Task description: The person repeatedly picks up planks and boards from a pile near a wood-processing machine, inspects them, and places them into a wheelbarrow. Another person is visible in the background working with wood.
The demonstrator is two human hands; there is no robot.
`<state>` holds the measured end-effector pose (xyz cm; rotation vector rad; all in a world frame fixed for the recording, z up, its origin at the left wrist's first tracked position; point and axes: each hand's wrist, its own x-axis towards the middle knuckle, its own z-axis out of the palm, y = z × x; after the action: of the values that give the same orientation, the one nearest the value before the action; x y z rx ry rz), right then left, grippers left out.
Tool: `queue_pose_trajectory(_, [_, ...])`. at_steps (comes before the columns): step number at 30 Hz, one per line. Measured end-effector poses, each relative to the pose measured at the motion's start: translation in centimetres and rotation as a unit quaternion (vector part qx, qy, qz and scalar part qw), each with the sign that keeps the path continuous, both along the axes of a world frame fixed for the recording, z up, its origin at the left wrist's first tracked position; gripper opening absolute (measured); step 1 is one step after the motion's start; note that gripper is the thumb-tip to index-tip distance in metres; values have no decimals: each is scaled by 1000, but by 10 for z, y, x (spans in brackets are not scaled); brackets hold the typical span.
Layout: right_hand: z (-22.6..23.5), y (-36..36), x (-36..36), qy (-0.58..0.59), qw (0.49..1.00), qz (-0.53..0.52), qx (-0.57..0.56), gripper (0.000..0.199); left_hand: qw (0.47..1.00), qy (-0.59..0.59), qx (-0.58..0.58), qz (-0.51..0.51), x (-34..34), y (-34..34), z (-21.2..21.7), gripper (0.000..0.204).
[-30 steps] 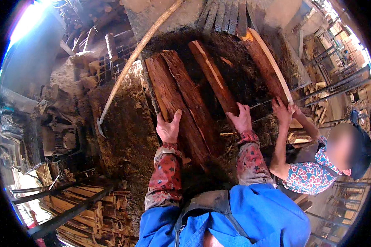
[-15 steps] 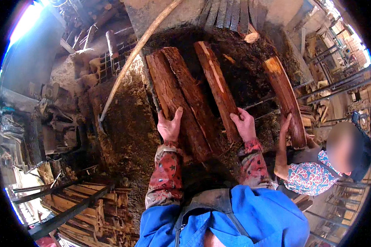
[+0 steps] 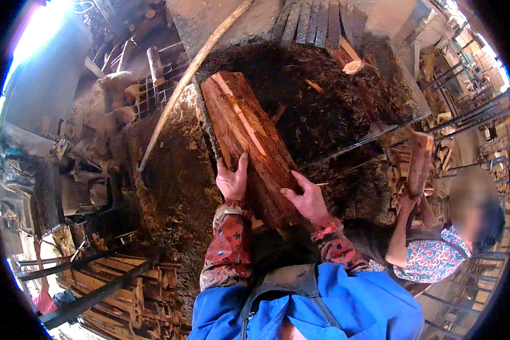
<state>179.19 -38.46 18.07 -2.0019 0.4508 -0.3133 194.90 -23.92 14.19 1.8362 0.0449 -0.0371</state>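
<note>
Several rough wood slabs [image 3: 249,133] with reddish-brown bark lie close together, slanting from upper left to lower right. A pale bare streak runs down the upper one. My left hand [image 3: 231,180] holds their left edge, thumb on top, the other fingers partly hidden behind the bark. On the right side, my right hand [image 3: 309,199] grips the edge of the slabs, thumb and forefinger showing on the bark. At the right another person holds a shorter barked piece of wood [image 3: 420,164] tilted up in both hands.
A long curved wooden handle with a dark hooked end [image 3: 181,85] leans at the left. Dark bark debris [image 3: 323,119] covers the surface ahead, with a metal edge [image 3: 374,136] crossing it. Split wood [image 3: 113,283] is stacked behind a dark bar [image 3: 99,294] at lower left.
My right hand has moved left and brought the streaked slab against the others. My left hand has stayed in place. The other person has pulled their piece back and tilted it up.
</note>
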Motion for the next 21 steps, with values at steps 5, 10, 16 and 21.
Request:
queue_pose_trajectory(5, [8,-7,6,-15,985,23,-172,52,999,-15,9,27,6,6,-27,64])
queue_pose_trajectory(10, [13,-5,2,-14,981,38,-191,59,999,-5,-53,7,1,3,-16,65])
queue_pose_trajectory(16, [14,-1,1,6,983,41,-179,64,1000,-22,11,18,-3,5,2,61])
queue_pose_trajectory(21, [2,-2,0,21,983,34,-179,63,1000,-16,15,16,-2,1,2,62])
